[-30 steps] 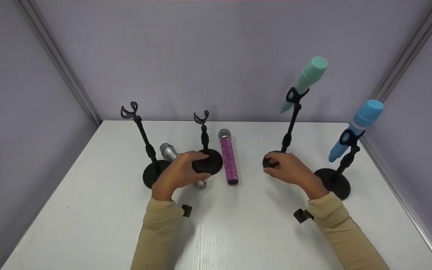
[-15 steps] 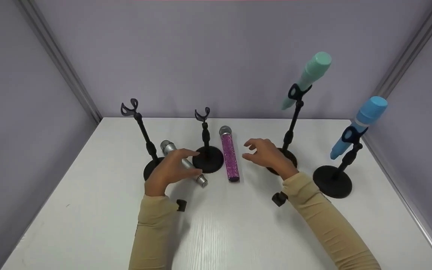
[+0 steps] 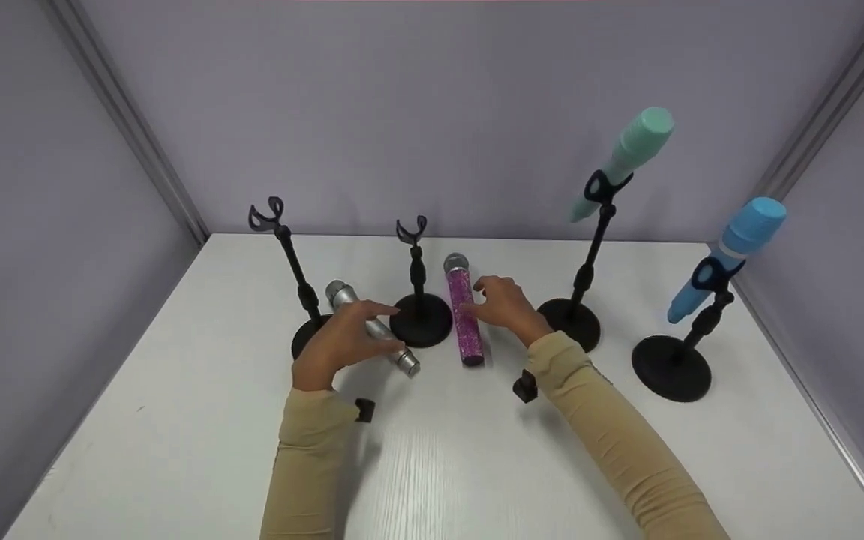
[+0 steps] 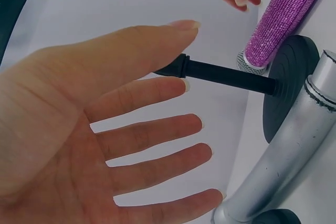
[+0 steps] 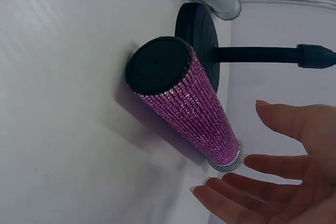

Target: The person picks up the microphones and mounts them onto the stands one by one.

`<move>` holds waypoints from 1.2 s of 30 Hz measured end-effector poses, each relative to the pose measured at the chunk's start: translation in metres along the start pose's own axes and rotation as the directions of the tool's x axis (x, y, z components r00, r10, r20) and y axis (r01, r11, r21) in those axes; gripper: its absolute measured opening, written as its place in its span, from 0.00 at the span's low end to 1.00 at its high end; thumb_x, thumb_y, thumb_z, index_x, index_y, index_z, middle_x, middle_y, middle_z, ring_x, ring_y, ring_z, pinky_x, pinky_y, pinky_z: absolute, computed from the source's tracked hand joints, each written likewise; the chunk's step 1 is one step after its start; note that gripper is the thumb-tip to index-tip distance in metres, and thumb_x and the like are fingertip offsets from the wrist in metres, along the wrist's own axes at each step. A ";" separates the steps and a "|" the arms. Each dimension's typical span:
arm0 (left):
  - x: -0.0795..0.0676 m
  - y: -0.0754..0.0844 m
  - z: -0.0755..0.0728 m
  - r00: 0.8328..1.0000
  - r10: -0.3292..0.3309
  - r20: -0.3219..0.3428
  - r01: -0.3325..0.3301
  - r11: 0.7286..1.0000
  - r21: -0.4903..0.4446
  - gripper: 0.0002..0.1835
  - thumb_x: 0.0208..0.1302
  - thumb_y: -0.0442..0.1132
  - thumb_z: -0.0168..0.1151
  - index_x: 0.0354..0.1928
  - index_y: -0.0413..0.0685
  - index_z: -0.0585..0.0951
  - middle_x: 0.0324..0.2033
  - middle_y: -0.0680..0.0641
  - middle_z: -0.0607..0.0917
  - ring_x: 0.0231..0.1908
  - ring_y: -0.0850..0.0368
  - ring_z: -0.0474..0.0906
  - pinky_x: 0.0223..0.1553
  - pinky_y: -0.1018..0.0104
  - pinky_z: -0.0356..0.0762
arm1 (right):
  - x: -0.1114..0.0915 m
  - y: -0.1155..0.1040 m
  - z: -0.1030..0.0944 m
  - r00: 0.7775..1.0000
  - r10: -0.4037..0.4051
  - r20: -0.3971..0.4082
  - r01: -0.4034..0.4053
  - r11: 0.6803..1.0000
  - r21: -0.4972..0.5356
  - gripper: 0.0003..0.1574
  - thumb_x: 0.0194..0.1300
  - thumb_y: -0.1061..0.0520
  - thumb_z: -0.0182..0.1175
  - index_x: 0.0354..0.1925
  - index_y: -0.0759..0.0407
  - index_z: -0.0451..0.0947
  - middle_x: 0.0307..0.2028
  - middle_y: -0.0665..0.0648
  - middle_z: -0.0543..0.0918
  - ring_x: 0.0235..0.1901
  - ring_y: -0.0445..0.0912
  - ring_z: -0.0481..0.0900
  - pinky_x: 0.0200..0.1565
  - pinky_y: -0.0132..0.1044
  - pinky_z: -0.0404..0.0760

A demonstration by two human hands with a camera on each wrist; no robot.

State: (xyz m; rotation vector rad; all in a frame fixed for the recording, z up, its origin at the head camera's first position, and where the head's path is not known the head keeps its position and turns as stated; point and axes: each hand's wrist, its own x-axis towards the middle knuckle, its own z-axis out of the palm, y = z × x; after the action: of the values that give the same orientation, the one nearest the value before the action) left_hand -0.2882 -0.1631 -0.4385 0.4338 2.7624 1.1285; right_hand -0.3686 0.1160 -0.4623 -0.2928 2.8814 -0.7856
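A pink glittery microphone [image 3: 464, 319] with a silver mesh head lies on the white table. Close over its right side is my right hand [image 3: 505, 306], fingers spread; in the right wrist view the pink microphone [image 5: 189, 108] lies beside the fingertips, not gripped. My left hand [image 3: 346, 337] hovers over a silver microphone [image 3: 381, 330], which lies slanted on the table and is partly covered by that hand. In the left wrist view its fingers [image 4: 157, 129] are straight, with nothing in them. Between the two microphones stands a short black microphone stand [image 3: 421, 319] with a bare clip.
At the left, a taller black stand [image 3: 297, 266] has a bare clip, its base partly behind my left hand. On the right, one stand [image 3: 568, 322] carries a mint-green microphone [image 3: 638, 142], another [image 3: 672, 367] a blue microphone [image 3: 751, 225]. Grey walls [image 3: 432, 112] enclose the table.
My right hand has left the base of the mint-green microphone's stand and moved left to the pink microphone. My left hand has drawn slightly left, away from the short stand's base.
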 end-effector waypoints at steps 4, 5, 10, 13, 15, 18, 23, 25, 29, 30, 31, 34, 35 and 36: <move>-0.001 -0.001 0.000 1.000 -0.006 0.004 0.006 1.000 0.002 0.30 0.60 0.42 0.75 0.65 0.50 0.82 0.63 0.44 0.83 0.54 0.43 0.80 0.57 0.49 0.77 | 0.009 0.000 0.006 1.000 0.014 0.010 -0.014 1.000 -0.023 0.39 0.68 0.43 0.68 0.62 0.72 0.75 0.56 0.70 0.83 0.55 0.60 0.82 0.58 0.52 0.81; -0.001 -0.001 -0.001 1.000 -0.009 0.004 0.009 1.000 0.001 0.30 0.59 0.43 0.75 0.65 0.50 0.82 0.63 0.43 0.83 0.55 0.43 0.80 0.58 0.48 0.77 | 0.010 0.000 0.008 1.000 0.018 0.014 -0.018 0.999 -0.026 0.39 0.68 0.43 0.68 0.62 0.72 0.75 0.55 0.70 0.84 0.52 0.60 0.84 0.55 0.51 0.83; -0.001 -0.001 -0.001 1.000 -0.014 0.003 0.014 1.000 0.006 0.30 0.59 0.44 0.76 0.65 0.50 0.82 0.63 0.41 0.83 0.56 0.42 0.81 0.59 0.47 0.77 | 0.017 0.001 0.015 0.997 0.069 0.017 -0.069 0.997 0.023 0.36 0.66 0.44 0.69 0.57 0.72 0.77 0.48 0.68 0.85 0.35 0.51 0.84 0.35 0.40 0.84; -0.001 -0.001 -0.001 1.000 -0.017 0.001 0.017 1.000 0.005 0.30 0.59 0.44 0.76 0.64 0.51 0.82 0.62 0.42 0.83 0.56 0.42 0.81 0.59 0.47 0.77 | 0.020 0.002 0.018 0.996 0.083 0.023 -0.085 0.993 0.080 0.30 0.65 0.46 0.69 0.51 0.71 0.79 0.42 0.66 0.85 0.30 0.48 0.82 0.30 0.37 0.84; -0.001 0.000 -0.001 1.000 -0.006 0.001 0.006 1.000 0.003 0.29 0.59 0.43 0.76 0.64 0.50 0.82 0.62 0.43 0.84 0.55 0.43 0.81 0.59 0.47 0.77 | 0.022 0.002 0.018 0.994 0.105 0.043 -0.110 0.986 0.126 0.25 0.65 0.48 0.68 0.46 0.69 0.78 0.37 0.63 0.84 0.28 0.47 0.82 0.30 0.38 0.86; -0.001 0.001 -0.001 1.000 -0.002 0.002 0.002 1.000 0.000 0.28 0.59 0.42 0.76 0.63 0.50 0.83 0.61 0.45 0.85 0.53 0.45 0.81 0.58 0.48 0.77 | 0.025 0.001 0.018 0.986 0.147 0.083 -0.159 0.972 0.172 0.20 0.63 0.51 0.68 0.41 0.66 0.77 0.32 0.59 0.81 0.26 0.48 0.82 0.32 0.43 0.89; -0.001 0.002 -0.002 1.000 -0.001 0.004 0.001 1.000 0.006 0.29 0.59 0.42 0.76 0.64 0.51 0.82 0.61 0.45 0.84 0.52 0.45 0.81 0.56 0.50 0.77 | 0.024 0.005 0.012 0.972 0.182 0.148 -0.208 0.960 0.185 0.22 0.62 0.53 0.69 0.45 0.68 0.75 0.33 0.59 0.79 0.26 0.48 0.82 0.36 0.46 0.89; -0.001 0.002 -0.002 1.000 0.008 0.003 -0.008 1.000 0.004 0.29 0.59 0.42 0.75 0.64 0.50 0.82 0.62 0.44 0.84 0.53 0.43 0.81 0.56 0.50 0.78 | 0.023 0.007 0.007 0.964 0.194 0.184 -0.230 0.952 0.202 0.25 0.62 0.53 0.69 0.48 0.69 0.74 0.36 0.60 0.80 0.28 0.48 0.82 0.37 0.45 0.89; 0.000 0.002 -0.004 1.000 0.023 0.000 -0.023 1.000 -0.001 0.29 0.60 0.41 0.75 0.65 0.48 0.82 0.61 0.44 0.84 0.52 0.42 0.81 0.55 0.51 0.78 | 0.017 0.016 -0.004 0.944 0.198 0.265 -0.267 0.928 0.259 0.33 0.62 0.53 0.70 0.57 0.71 0.74 0.40 0.61 0.81 0.33 0.49 0.83 0.42 0.45 0.89; 0.000 0.002 -0.004 1.000 0.027 -0.002 -0.027 1.000 0.000 0.29 0.60 0.41 0.75 0.65 0.48 0.82 0.61 0.44 0.84 0.53 0.42 0.81 0.56 0.51 0.78 | 0.016 0.018 -0.007 0.938 0.195 0.287 -0.277 0.920 0.277 0.35 0.62 0.53 0.70 0.60 0.71 0.73 0.42 0.61 0.82 0.35 0.49 0.83 0.43 0.44 0.88; 0.000 0.002 -0.004 1.000 0.028 -0.003 -0.028 1.000 0.000 0.29 0.59 0.41 0.75 0.64 0.48 0.82 0.61 0.44 0.85 0.53 0.43 0.81 0.56 0.51 0.78 | 0.014 0.020 -0.010 0.933 0.188 0.306 -0.282 0.912 0.298 0.38 0.62 0.53 0.71 0.63 0.70 0.71 0.43 0.61 0.82 0.36 0.48 0.83 0.43 0.44 0.88; 0.000 0.001 -0.005 0.999 0.034 -0.004 -0.034 0.999 0.003 0.29 0.59 0.40 0.75 0.64 0.48 0.82 0.61 0.44 0.85 0.54 0.42 0.81 0.56 0.50 0.78 | 0.008 0.026 -0.019 0.925 0.152 0.348 -0.282 0.890 0.359 0.43 0.61 0.54 0.71 0.69 0.67 0.67 0.46 0.61 0.83 0.39 0.48 0.84 0.43 0.42 0.88; 0.000 0.001 -0.005 0.999 0.037 -0.003 -0.037 0.999 0.004 0.29 0.59 0.40 0.75 0.64 0.48 0.82 0.61 0.44 0.85 0.54 0.42 0.81 0.56 0.50 0.79 | 0.006 0.027 -0.021 0.924 0.137 0.356 -0.277 0.883 0.379 0.44 0.61 0.54 0.71 0.70 0.66 0.66 0.47 0.61 0.83 0.40 0.48 0.84 0.43 0.42 0.87; 0.000 0.001 -0.005 0.999 0.037 -0.001 -0.037 0.999 0.002 0.30 0.59 0.40 0.75 0.65 0.48 0.82 0.61 0.44 0.85 0.54 0.42 0.81 0.55 0.51 0.79 | 0.004 0.028 -0.024 0.924 0.119 0.363 -0.269 0.877 0.397 0.44 0.61 0.55 0.71 0.70 0.65 0.65 0.49 0.61 0.82 0.41 0.48 0.84 0.43 0.42 0.87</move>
State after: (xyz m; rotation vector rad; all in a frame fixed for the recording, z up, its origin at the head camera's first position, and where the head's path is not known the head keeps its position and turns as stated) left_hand -0.2892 -0.1655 -0.4342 0.4872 2.7677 1.1348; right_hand -0.3809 0.1505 -0.4570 -0.0621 2.2943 -1.1890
